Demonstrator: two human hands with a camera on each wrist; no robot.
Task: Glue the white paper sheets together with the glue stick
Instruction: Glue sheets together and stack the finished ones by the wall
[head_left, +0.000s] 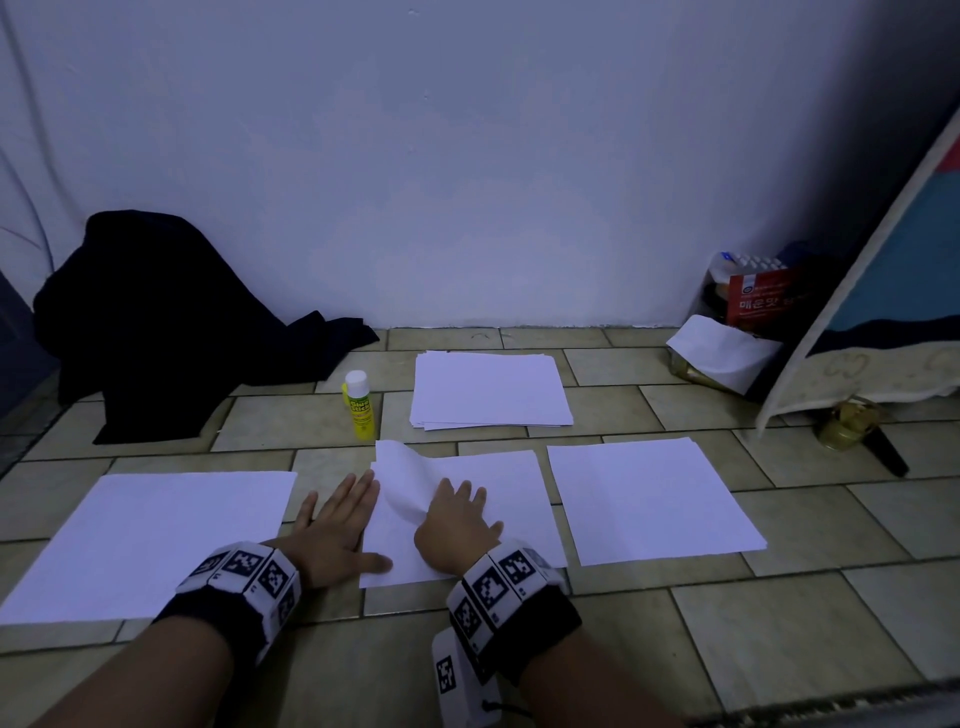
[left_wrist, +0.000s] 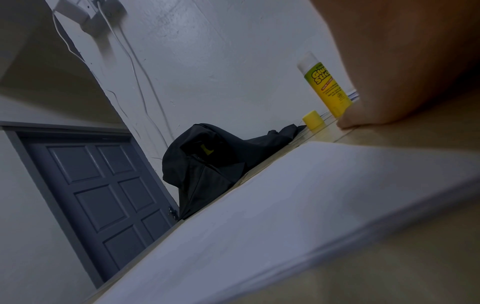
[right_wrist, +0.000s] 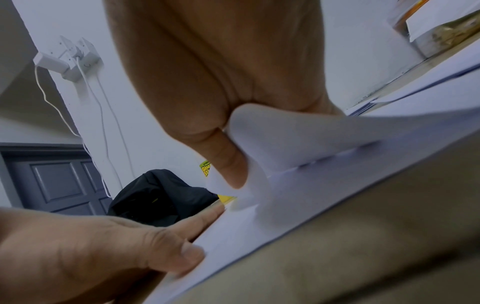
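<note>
Two white sheets lie stacked on the tiled floor, and the lower one lies flat. My right hand rests on them with its fingers spread. Its thumb pinches the curled-up left corner of the top sheet against the index side. My left hand lies flat on the floor beside the pile. Its thumb presses on the near left edge. The yellow glue stick stands upright behind the hands, held by no one. Its yellow cap lies next to it.
A single sheet lies to the left and another to the right. A paper stack sits near the wall. A black cloth heap is back left. Boxes, a leaning mat and a golden jar crowd the right.
</note>
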